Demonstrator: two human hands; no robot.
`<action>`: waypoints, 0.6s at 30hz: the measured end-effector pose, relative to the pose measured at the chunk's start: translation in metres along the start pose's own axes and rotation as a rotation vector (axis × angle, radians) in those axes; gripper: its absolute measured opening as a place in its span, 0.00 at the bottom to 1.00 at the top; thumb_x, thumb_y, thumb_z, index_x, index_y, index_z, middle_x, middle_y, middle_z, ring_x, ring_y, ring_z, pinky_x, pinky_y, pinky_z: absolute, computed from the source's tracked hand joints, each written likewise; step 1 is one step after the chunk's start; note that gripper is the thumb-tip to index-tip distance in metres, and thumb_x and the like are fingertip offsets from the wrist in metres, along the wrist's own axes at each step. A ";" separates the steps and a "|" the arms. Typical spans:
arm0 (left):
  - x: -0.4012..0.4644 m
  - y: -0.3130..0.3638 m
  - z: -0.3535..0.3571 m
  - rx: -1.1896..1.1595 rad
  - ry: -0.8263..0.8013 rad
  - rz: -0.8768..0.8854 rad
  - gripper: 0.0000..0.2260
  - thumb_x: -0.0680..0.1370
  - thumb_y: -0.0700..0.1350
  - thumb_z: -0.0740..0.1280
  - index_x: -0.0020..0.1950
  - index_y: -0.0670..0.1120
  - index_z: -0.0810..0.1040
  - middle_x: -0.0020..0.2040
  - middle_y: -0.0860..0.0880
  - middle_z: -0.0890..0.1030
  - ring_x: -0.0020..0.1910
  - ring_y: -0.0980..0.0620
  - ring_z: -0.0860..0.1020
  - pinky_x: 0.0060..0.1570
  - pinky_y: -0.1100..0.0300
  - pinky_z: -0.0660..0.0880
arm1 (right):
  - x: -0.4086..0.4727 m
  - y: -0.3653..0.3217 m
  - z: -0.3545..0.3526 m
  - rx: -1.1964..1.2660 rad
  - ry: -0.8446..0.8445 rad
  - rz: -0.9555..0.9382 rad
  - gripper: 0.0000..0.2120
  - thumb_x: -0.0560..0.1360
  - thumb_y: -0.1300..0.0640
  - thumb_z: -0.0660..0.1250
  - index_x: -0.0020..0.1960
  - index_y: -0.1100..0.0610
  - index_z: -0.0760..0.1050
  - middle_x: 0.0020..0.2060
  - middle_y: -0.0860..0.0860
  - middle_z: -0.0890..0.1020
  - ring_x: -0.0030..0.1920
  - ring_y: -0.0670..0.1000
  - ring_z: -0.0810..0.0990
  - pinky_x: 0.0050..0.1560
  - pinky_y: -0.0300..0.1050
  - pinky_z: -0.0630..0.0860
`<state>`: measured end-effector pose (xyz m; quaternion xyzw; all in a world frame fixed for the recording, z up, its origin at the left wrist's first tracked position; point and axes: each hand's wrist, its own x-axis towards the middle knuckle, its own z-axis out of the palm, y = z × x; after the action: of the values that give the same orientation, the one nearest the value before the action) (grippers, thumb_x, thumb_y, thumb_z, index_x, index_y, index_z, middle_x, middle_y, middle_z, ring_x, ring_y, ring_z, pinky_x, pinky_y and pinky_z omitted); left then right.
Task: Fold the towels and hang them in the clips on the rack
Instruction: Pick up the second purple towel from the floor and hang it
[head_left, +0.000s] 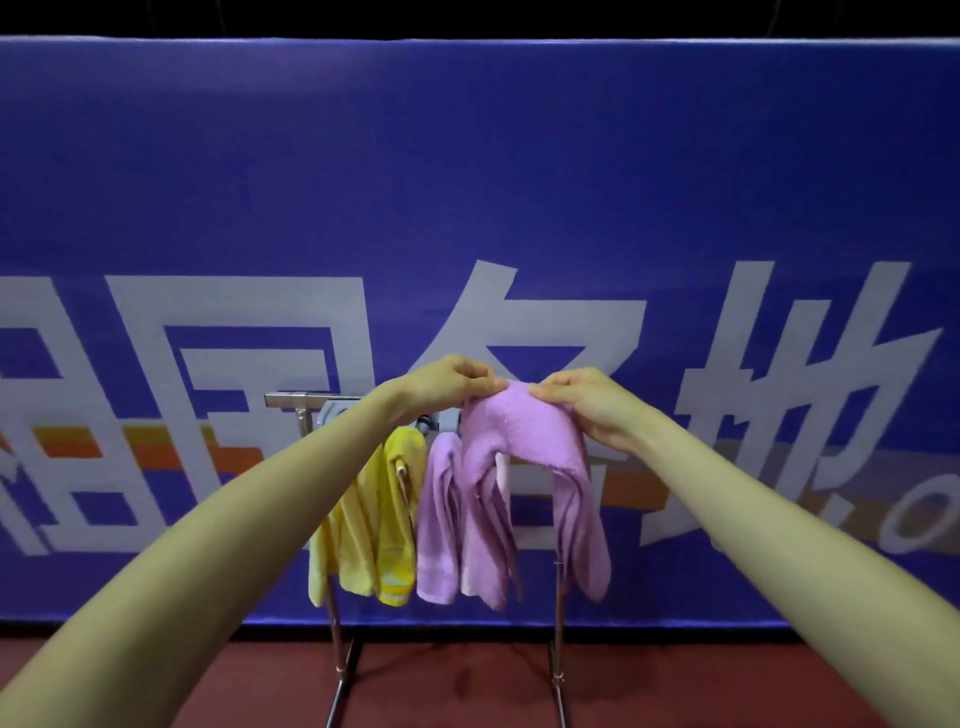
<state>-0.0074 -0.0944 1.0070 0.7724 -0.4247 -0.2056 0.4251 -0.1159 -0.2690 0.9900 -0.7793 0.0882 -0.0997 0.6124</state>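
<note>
Both hands up at the rack: the left hand and right hand each pinch the top fold of a purple towel, fingers closed on the cloth, right at the bar. A second purple towel and a yellow towel hang clipped just beside it, over the red floor

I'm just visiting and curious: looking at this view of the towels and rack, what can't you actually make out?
All in the head view:
- Clips on the rack: mostly hidden by the left hand and its forearm.
- Whether the held purple towel is already clipped: hidden by both hands; right hand covers its top.
- Number of yellow towels: partly behind the forearm.
- Rack feet: cut off by the bottom edge.
</note>
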 end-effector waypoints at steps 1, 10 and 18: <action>0.005 -0.004 0.006 0.000 -0.013 -0.012 0.12 0.80 0.48 0.64 0.36 0.50 0.77 0.33 0.55 0.76 0.36 0.57 0.72 0.43 0.64 0.70 | 0.000 0.005 -0.005 -0.035 0.003 0.025 0.08 0.74 0.59 0.69 0.37 0.60 0.79 0.34 0.53 0.78 0.37 0.49 0.74 0.41 0.42 0.71; 0.064 -0.042 0.063 0.067 -0.067 -0.061 0.10 0.79 0.47 0.64 0.44 0.41 0.77 0.38 0.48 0.74 0.36 0.56 0.70 0.32 0.77 0.67 | 0.012 0.050 -0.049 -0.290 0.097 0.123 0.06 0.73 0.57 0.70 0.41 0.60 0.81 0.39 0.50 0.79 0.41 0.45 0.74 0.39 0.38 0.69; 0.135 -0.084 0.070 0.229 -0.118 -0.090 0.13 0.79 0.46 0.66 0.34 0.47 0.75 0.39 0.46 0.74 0.39 0.51 0.70 0.42 0.60 0.68 | 0.062 0.091 -0.060 -0.323 0.114 0.173 0.05 0.74 0.62 0.67 0.44 0.62 0.81 0.40 0.51 0.79 0.40 0.45 0.74 0.39 0.36 0.69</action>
<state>0.0604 -0.2173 0.9042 0.8209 -0.4344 -0.2195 0.2986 -0.0736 -0.3630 0.9180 -0.8499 0.2044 -0.0751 0.4798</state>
